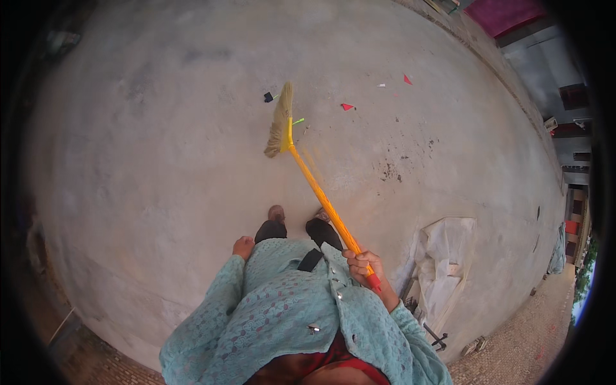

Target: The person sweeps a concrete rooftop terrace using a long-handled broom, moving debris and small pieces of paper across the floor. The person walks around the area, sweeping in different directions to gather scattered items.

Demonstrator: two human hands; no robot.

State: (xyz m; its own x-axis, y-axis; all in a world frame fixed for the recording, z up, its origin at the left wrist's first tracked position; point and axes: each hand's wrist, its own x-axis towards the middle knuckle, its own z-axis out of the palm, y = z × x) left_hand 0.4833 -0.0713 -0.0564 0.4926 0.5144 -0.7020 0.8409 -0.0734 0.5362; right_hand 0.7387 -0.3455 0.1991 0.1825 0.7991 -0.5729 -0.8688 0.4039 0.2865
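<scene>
My right hand (366,266) is wrapped round the upper end of an orange broom handle, near its red tip. The broom (319,192) slants away to the far left across the concrete. A yellow collar joins its handle to the pale, straw-coloured bristles (280,125), which touch the floor ahead of my shoes. By my left hip hangs my left hand (243,247), its fingers curled in and nothing visible in them. Close to the bristles lie a small black scrap (268,97) and a thin green piece (298,120).
Red scraps (347,107) and a small white bit (382,85) lie beyond the broom to the right. Dark crumbs (390,172) dot the concrete floor (173,147). A whitish plastic sheet (446,256) covers something at my right. Buildings line the far right.
</scene>
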